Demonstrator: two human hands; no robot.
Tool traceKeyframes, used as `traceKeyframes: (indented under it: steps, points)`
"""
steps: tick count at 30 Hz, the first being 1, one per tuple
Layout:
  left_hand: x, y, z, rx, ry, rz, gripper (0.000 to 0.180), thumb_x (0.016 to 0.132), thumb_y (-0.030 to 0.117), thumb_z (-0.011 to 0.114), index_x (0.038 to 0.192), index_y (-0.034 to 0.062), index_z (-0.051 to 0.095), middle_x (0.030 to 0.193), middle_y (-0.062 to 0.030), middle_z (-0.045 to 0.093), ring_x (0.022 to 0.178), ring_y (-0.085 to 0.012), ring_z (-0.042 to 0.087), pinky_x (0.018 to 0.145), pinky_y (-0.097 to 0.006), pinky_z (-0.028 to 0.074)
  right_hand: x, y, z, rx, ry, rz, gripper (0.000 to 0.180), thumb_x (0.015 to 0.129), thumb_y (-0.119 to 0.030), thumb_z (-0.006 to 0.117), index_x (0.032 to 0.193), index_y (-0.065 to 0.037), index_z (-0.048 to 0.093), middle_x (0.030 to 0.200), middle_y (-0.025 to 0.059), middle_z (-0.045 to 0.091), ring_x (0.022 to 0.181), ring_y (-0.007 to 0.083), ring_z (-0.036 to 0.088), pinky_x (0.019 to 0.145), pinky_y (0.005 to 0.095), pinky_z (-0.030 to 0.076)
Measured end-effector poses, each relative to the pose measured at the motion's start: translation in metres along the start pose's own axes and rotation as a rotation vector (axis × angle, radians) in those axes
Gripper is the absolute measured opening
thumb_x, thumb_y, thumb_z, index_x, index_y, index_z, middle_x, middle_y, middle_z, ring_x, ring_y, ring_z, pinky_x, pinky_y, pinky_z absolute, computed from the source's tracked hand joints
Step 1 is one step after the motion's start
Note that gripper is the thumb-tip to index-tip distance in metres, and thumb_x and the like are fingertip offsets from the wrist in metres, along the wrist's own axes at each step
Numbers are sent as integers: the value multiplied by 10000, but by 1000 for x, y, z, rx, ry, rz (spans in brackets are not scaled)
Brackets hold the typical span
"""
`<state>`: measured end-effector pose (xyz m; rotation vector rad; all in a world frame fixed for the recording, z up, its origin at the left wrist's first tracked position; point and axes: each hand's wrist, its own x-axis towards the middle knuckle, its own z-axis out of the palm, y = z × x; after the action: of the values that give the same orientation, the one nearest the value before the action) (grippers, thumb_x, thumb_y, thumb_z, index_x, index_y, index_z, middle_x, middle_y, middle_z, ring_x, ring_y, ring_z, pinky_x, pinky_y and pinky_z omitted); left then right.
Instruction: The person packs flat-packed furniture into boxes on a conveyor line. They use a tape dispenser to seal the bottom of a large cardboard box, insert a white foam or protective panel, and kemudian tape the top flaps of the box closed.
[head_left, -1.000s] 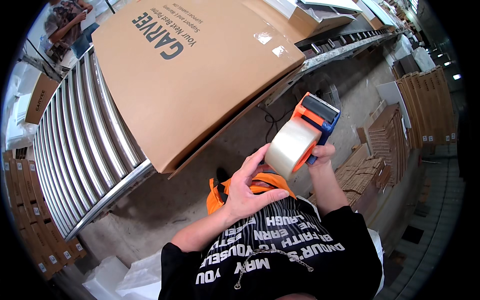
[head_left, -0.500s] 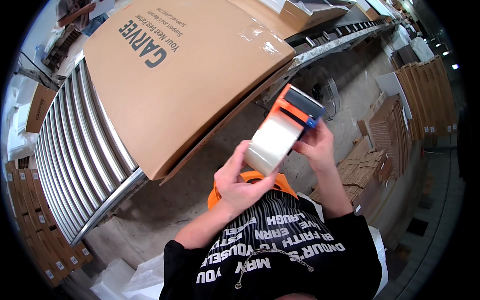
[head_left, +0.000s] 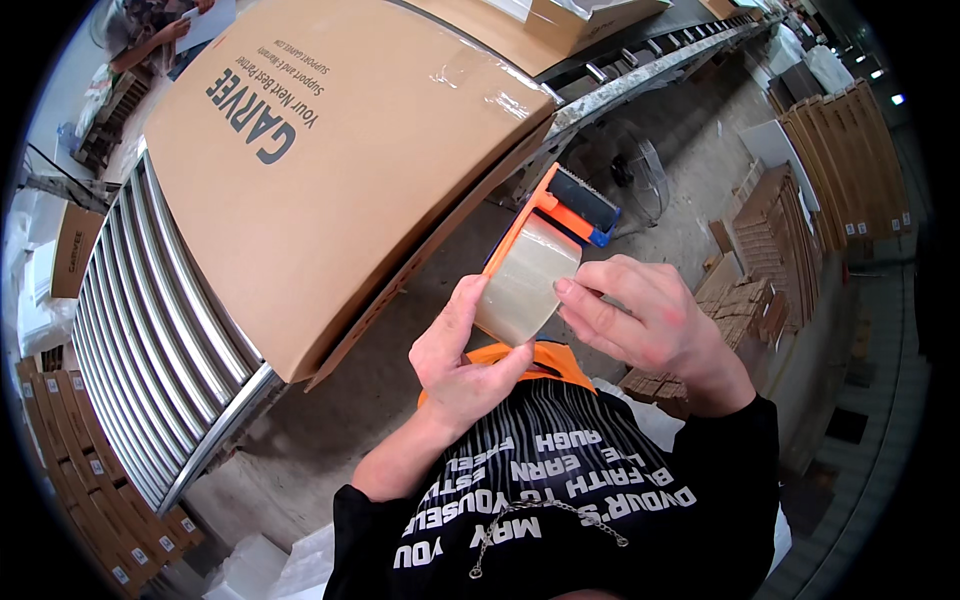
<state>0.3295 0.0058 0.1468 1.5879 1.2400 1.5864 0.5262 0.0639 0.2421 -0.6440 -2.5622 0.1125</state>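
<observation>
Over my waist I hold a tape dispenser (head_left: 567,220), orange and blue with a dark roller and a toothed edge at its far end. A wide roll of clear tape (head_left: 527,285) sits in it. My left hand (head_left: 450,355) is closed around the near side of the roll, thumb below and fingers at its left. At the roll's right edge, my right hand (head_left: 645,318) has its fingers curled and thumb and fingertip together against the tape. Whether a tape end is between them is too small to tell. Ahead lies a large brown cardboard box (head_left: 330,190).
The box rests on a metal roller conveyor (head_left: 165,330). Beyond the conveyor's rail (head_left: 640,85) stands a floor fan (head_left: 635,175). Flat cardboard stacks (head_left: 770,250) are at the right, more cartons (head_left: 90,480) at the left. Another person's arm (head_left: 150,45) shows at the far left.
My right hand has left the dispenser's blue side and come nearer, to the roll's right edge. The dispenser has turned and shifted slightly left. The box appears lower and farther left in view.
</observation>
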Motion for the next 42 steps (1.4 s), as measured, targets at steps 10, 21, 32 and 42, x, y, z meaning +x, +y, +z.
traceKeyframes:
  steps: [10, 21, 32, 42]
  points:
    - [5, 5, 1, 122, -7, 73, 664, 600, -22, 781, 1231, -77, 581, 1089, -193, 681, 874, -185, 689, 763, -263, 536, -3, 7, -13, -180, -185, -187, 373, 678, -69, 650, 1005, 110, 646, 915, 154, 623, 678, 175, 614, 523, 256, 509]
    - [19, 16, 11, 185, 9, 155, 649, 545, 2, 751, 1178, -60, 621, 1057, -236, 682, 953, -339, 705, 803, -346, 580, -13, 12, 3, -84, 153, -36, 249, 660, 6, 695, 902, 39, 645, 807, 99, 632, 618, 155, 631, 477, 244, 491]
    - [20, 16, 15, 34, -62, -6, 614, 612, -6, 802, 1184, -98, 598, 1052, -142, 691, 880, -144, 673, 790, -241, 515, -8, 21, -15, 369, 285, 299, 261, 682, 39, 725, 938, -2, 694, 842, 96, 658, 665, 177, 643, 557, 268, 526]
    - [21, 16, 26, 89, -77, 19, 615, 614, -7, 803, 1184, -100, 591, 1094, -174, 683, 911, -174, 681, 809, -255, 523, -20, 28, -11, 194, 108, 131, 229, 694, -29, 735, 910, -7, 663, 891, 103, 617, 691, 214, 648, 544, 295, 530]
